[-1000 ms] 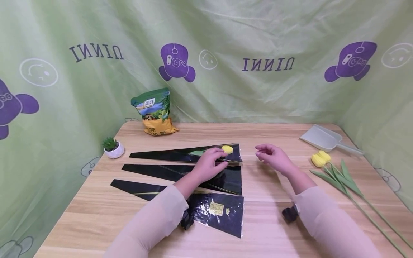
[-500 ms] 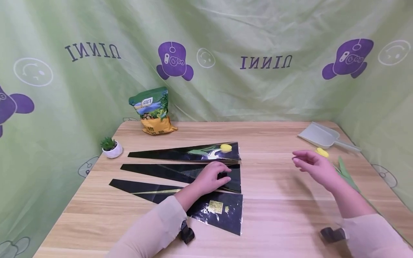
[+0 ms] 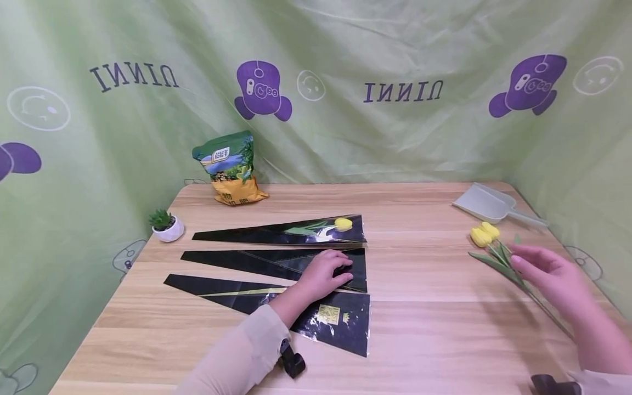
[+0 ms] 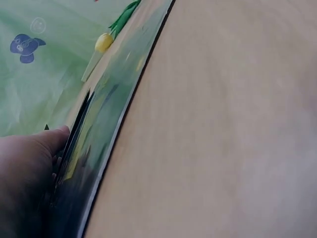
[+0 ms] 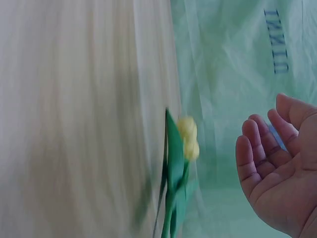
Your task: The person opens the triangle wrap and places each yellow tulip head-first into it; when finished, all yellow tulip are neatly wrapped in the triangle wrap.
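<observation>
Three black tapered flower sleeves lie side by side on the table in the head view. Inside the far sleeve (image 3: 247, 234) shows a yellow tulip (image 3: 343, 224) with green leaves. My left hand (image 3: 323, 274) rests on the wide end of the middle sleeve (image 3: 237, 260), fingers loosely bent. The near sleeve (image 3: 345, 337), with gold print, passes partly under that forearm. At the right, my right hand (image 3: 553, 277) is over the stems of two loose yellow tulips (image 3: 484, 235), partly hiding them. In the right wrist view, its relaxed fingers (image 5: 250, 163) hold nothing, beside the tulips (image 5: 188, 134).
A grey dustpan (image 3: 486, 202) lies at the back right, just beyond the tulip heads. A colourful bag (image 3: 232, 170) stands at the back left, and a small potted succulent (image 3: 169, 227) is at the left edge. Green printed cloth (image 3: 316, 137) hangs around the wooden table (image 3: 424, 329).
My right hand has moved right, from beside the sleeves to the loose tulips. My left hand has shifted from the far sleeve down to the middle one.
</observation>
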`<state>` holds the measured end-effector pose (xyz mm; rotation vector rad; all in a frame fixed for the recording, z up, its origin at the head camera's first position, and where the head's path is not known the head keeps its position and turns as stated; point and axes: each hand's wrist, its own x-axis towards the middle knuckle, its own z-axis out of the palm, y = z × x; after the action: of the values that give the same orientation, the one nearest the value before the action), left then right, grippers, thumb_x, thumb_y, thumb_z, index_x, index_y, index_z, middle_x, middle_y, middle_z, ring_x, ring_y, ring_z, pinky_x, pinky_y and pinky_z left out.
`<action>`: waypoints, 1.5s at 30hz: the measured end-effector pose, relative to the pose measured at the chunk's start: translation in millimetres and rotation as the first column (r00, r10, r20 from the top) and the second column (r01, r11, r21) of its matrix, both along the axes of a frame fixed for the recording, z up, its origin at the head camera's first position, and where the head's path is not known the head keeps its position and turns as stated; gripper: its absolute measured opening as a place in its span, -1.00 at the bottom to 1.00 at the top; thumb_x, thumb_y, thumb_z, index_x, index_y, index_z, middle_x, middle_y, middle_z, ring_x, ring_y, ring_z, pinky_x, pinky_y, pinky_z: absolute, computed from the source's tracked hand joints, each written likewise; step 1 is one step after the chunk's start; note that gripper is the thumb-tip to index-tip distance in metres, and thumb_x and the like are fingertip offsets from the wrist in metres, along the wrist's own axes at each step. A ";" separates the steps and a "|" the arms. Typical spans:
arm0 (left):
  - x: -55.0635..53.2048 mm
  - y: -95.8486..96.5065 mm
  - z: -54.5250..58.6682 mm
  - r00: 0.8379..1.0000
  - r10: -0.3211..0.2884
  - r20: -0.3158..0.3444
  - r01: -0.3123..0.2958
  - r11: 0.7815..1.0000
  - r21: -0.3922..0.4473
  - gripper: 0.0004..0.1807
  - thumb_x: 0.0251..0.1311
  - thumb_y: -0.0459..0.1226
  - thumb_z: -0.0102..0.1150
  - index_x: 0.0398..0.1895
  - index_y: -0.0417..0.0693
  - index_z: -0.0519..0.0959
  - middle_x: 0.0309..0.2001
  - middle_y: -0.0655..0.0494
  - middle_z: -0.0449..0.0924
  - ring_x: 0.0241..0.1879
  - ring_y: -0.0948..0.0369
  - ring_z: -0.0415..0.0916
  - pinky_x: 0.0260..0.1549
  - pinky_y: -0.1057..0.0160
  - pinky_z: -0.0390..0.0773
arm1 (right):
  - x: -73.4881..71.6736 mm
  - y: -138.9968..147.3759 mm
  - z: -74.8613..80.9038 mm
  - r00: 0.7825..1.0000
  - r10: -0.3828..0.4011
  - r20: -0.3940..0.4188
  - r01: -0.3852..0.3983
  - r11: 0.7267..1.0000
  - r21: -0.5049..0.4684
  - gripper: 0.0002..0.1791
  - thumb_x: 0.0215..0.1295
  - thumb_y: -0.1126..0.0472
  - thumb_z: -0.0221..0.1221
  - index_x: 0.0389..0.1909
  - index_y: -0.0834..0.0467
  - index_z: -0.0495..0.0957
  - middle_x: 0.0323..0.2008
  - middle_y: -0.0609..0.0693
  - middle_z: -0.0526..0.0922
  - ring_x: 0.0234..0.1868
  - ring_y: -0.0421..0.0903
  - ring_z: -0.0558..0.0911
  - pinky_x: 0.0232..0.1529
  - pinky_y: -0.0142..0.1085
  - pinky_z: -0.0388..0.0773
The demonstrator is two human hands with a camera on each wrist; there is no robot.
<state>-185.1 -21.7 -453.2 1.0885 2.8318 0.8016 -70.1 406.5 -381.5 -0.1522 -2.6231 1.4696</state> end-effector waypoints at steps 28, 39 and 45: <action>-1.5 -0.7 -9.8 0.992 0.116 0.039 -0.122 0.963 0.241 -0.74 0.26 -0.16 0.25 -0.07 -0.06 0.73 -0.03 0.05 0.68 0.10 0.08 0.54 0.17 0.10 0.48 | 35.4 51.0 -32.8 0.957 -0.056 0.286 -0.126 0.804 0.581 -0.34 0.27 -0.08 0.26 0.01 0.48 0.51 -0.25 0.34 0.69 -0.15 0.45 0.58 -0.15 0.25 0.41; 1.6 -0.4 -4.4 0.991 0.123 0.048 -0.132 0.953 0.271 -0.75 0.28 -0.16 0.23 -0.07 -0.06 0.73 -0.07 0.06 0.69 0.04 0.10 0.57 0.11 0.15 0.52 | 32.7 45.1 -31.3 0.938 -0.043 0.345 -0.165 0.819 0.550 -0.53 0.37 0.02 0.17 -0.05 0.41 0.54 -0.30 0.19 0.69 -0.30 0.05 0.63 -0.24 0.12 0.46; 0.8 0.5 -6.0 0.987 0.121 0.107 -0.150 0.934 0.325 -0.74 0.26 -0.18 0.26 -0.06 -0.07 0.73 -0.06 0.04 0.69 0.04 0.09 0.57 0.11 0.15 0.53 | 26.9 35.0 -18.5 0.939 0.005 0.343 -0.169 0.877 0.450 -0.44 0.49 -0.03 0.02 0.13 0.43 0.42 -0.13 0.33 0.66 -0.25 -0.20 0.59 -0.28 -0.05 0.56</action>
<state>-184.3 -21.2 -459.2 0.8617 2.7885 1.3441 -43.2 441.4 -400.0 -0.2493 -3.2154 0.8267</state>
